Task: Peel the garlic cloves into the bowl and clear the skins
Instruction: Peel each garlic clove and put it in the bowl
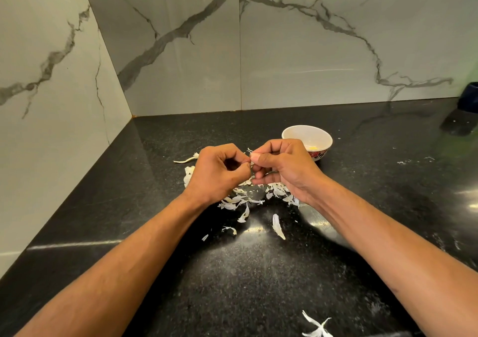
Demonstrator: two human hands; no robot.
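My left hand (219, 171) and my right hand (282, 166) meet above the black counter, fingertips together. Both pinch a small garlic clove (251, 161), almost wholly hidden by the fingers; a wisp of skin pokes up from it. A white bowl (297, 131) with a red patterned outside stands just behind my right hand, with a bit of pale yellow peeled garlic (313, 148) inside. White garlic skins (243, 202) lie scattered under and in front of both hands.
The black speckled counter (245, 279) runs into a corner of marble-look walls at the left and back. More skins (316, 327) lie near the front edge. A dark blue object (469, 98) stands at the far right by the wall.
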